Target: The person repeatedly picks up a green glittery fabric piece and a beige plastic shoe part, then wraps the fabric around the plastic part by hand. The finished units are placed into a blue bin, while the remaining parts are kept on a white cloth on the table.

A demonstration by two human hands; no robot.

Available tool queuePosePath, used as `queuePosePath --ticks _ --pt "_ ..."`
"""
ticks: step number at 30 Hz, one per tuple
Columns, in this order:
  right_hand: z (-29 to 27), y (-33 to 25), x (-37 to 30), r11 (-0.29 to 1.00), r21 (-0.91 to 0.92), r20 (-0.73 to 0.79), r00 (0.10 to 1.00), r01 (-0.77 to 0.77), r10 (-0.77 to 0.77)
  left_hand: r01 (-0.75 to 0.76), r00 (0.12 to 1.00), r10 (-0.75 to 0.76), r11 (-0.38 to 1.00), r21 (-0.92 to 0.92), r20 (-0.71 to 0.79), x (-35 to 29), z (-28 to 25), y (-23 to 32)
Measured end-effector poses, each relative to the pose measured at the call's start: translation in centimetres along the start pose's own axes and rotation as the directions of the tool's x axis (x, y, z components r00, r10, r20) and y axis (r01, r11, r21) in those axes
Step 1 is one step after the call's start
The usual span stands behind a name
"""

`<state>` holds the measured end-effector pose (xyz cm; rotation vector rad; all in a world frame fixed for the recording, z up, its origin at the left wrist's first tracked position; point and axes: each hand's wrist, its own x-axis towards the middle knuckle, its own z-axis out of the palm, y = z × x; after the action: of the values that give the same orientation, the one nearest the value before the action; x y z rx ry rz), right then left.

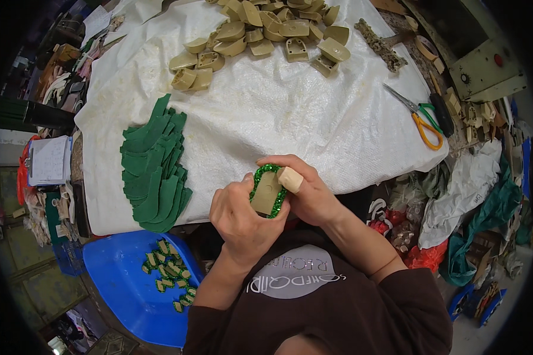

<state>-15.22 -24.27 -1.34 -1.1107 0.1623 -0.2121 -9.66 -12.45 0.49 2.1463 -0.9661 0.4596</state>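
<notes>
Both my hands hold one beige shoe heel just past the table's front edge. A band of glittery green material runs around its sides, while its flat face shows bare in the middle. My left hand grips the near left side with bent fingers. On the right, my right hand has its fingers around the far end, and its thumb, wrapped in pale tape, presses on the edge. To the left lies an overlapping stack of cut green fabric pieces.
Bare beige heels are heaped at the table's far side. Scissors with orange and green handles lie at the right beside a crusted stick-like tool. A blue basin at lower left holds several green-wrapped heels.
</notes>
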Motion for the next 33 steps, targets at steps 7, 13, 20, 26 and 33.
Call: queuePosePath --ticks 7,13,20,26,33 --pt "0.9 0.8 -0.8 0.977 -0.208 -0.012 0.998 0.054 -0.058 -0.013 1.0 0.014 1.0 0.021 -0.024 -0.4 0.0 -0.7" --pt "1.4 1.4 -0.6 0.739 -0.626 0.127 0.968 0.248 -0.217 -0.051 0.991 0.033 0.989 -0.138 -0.133 -0.8 -0.9 -2.2" --pt "4.5 -0.3 5.2 0.636 -0.616 0.474 0.864 0.465 -0.173 0.359 0.895 -0.41 0.897 -0.259 -0.179 -9.1 -7.0 -9.3" --pt "8.8 1.0 8.8 0.233 -0.697 0.645 0.735 0.678 -0.21 0.771 0.625 -0.639 0.595 0.227 -0.447 -18.1 -10.9 -16.0" --pt "12.1 3.2 11.0 -0.036 -0.667 0.744 0.663 0.744 -0.082 0.639 0.704 -0.544 0.766 0.073 -0.457 -13.0 -11.7 -14.4"
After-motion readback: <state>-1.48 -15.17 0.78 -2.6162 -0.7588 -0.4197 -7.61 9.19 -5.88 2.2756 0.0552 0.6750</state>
